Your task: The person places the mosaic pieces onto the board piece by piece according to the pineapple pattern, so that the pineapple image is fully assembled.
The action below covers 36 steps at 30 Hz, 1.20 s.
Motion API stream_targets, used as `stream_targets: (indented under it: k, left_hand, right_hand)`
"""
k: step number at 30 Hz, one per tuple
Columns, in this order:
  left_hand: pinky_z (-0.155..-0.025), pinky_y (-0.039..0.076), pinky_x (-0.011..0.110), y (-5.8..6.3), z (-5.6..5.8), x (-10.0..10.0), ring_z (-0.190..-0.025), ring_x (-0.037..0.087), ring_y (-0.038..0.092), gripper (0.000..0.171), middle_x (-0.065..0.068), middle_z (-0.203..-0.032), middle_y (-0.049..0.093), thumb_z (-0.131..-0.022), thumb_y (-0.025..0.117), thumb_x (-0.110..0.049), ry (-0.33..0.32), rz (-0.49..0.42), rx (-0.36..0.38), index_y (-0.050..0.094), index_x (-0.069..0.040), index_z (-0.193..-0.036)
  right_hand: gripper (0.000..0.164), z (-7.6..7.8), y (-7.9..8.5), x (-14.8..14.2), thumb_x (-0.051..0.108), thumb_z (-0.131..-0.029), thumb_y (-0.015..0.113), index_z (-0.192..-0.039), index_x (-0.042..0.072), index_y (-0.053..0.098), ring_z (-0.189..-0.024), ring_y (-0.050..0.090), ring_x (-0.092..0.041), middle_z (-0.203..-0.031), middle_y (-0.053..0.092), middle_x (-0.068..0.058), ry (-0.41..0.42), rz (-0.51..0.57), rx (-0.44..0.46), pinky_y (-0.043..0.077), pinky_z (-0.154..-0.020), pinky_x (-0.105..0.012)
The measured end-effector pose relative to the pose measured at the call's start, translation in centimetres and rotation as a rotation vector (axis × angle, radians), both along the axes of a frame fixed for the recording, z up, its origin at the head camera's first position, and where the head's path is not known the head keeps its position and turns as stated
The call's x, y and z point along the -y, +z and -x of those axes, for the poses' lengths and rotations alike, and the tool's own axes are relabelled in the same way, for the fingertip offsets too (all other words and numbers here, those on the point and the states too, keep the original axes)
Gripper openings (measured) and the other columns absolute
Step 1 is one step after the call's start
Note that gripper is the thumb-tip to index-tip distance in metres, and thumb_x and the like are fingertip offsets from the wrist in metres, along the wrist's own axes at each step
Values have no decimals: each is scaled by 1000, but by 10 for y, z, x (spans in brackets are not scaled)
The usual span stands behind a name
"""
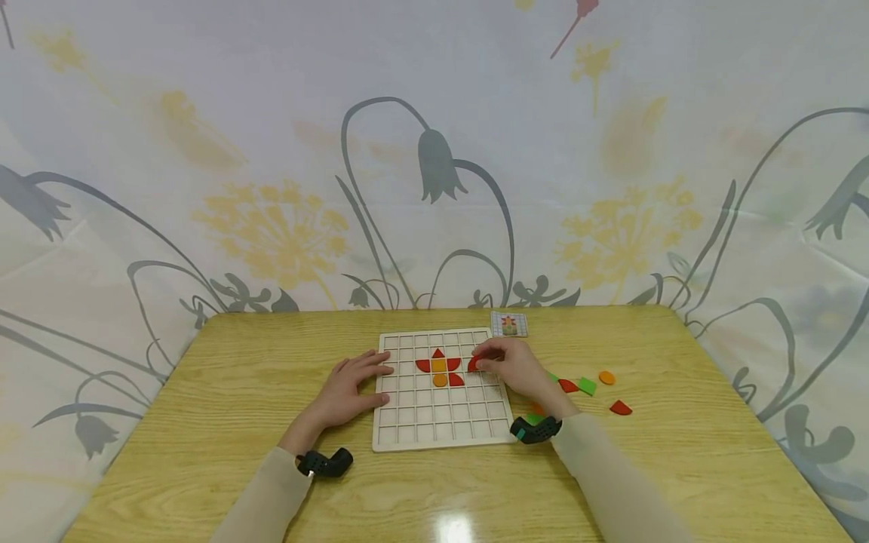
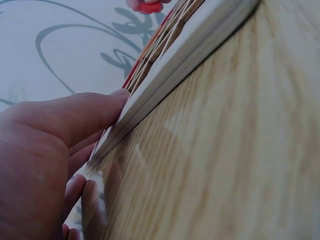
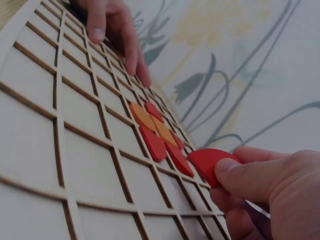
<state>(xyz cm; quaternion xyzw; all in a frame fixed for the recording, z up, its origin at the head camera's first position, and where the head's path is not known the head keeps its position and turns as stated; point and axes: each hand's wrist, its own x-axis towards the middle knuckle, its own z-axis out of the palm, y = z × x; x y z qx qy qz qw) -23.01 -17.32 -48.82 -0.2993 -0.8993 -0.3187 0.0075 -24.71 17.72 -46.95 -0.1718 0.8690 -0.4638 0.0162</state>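
Red fan-shaped tile (image 3: 201, 162) is risking a slip should the pinching right hand (image 1: 514, 367) loosen; the wide-spread left hand (image 1: 348, 388) is touching the pale gridded wooden board (image 1: 424, 415).

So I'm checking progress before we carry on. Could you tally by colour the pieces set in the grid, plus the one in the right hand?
Red pieces: 5 (4 in the grid board, 1 pinched by the right hand)
Orange pieces: 2
Total: 7
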Motion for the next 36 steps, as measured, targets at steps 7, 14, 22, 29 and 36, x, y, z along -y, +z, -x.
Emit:
stream_targets:
  k: [7, 14, 22, 29, 36]
  left_hand:
    - [-112, 14, 66, 1, 0, 0, -146, 35, 28, 46, 8, -153, 45, -93, 71, -31, -3, -8, 3, 64, -12, -134]
    - [-112, 13, 66, 3, 0, 0, -146, 34, 28, 46, 8, -152, 45, -92, 72, -30, -3, -11, 9, 64, -12, -134]
    - [-112, 13, 66, 3, -1, 0, -146, 34, 29, 46, 8, -153, 45, -92, 72, -31, -4, -8, 10, 65, -12, -134]
    - [-114, 12, 64, 3, -1, -1, -147, 32, 27, 47, 5, -154, 43, -92, 72, -31, 4, 2, 32, 64, -13, -135]
    - [-112, 14, 66, 3, -1, 0, -146, 35, 28, 47, 8, -153, 45, -92, 72, -31, 1, -2, 8, 64, -11, -134]
  right_hand:
    - [15, 1, -2, 28, 10, -94, 71, -107, 12, 77, -87, 63, -14, -104, 71, 0, 67, 22, -23, 52, -77, -32]
    - [14, 3, -3, 53, 10, -92, 72, -105, 14, 78, -93, 65, -15, -106, 71, 1, 100, -5, -55, 53, -84, -35]
    - [14, 0, -5, 72, 9, -93, 71, -104, 16, 77, -94, 65, -15, -104, 71, 2, 130, 8, -42, 52, -85, -35]
    - [14, -1, -12, 78, 9, -93, 70, -105, 14, 77, -90, 64, -12, -101, 70, 4, 132, -11, -52, 52, -81, -32]
    - [13, -6, -12, 80, 12, -93, 71, -103, 17, 77, -79, 58, -11, -92, 65, 8, 120, -23, -46, 49, -72, -30]
